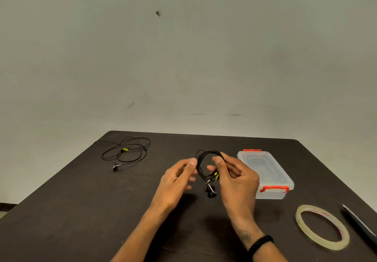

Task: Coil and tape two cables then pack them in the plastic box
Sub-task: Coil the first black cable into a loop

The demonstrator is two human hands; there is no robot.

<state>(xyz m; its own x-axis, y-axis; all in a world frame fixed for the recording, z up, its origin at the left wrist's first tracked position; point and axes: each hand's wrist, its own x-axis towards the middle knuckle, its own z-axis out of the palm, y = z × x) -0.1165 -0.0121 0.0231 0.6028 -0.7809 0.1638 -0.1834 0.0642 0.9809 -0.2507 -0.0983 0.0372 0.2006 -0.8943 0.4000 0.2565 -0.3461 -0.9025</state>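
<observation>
- The second cable point(126, 152), a black earphone lead with a yellow tag, lies loose and uncoiled on the tabletop point(81, 210), well to the left of the plastic box and toward the far edge.
- The left hand point(177, 178) hovers left of the box, fingers loosely curled; its grip looks slack, the thumb at or just beside the left side of the coil, and whether it truly pinches the strands I cannot tell.
- The first cable point(208, 168) hangs as a small coil between the two hands, just left of the box, earbuds dangling below and a yellow tag showing.
- The right hand point(234, 180) has its grip clamped on the coil, thumb and fingers pinching the right side; a dark band circles its wrist.
- The plastic box point(271, 172), clear with red latches and its lid on, sits just behind the right hand.
- The tape roll point(321, 226) lies flat nearer than the box and to its right; its reddish core print is too blurred to read. A dark slim tool point(359, 223) lies right of it.
- Judgement: coiling of the first cable seems nearly finished. Next, one hand must hold the loops tight while the other fetches tape.
</observation>
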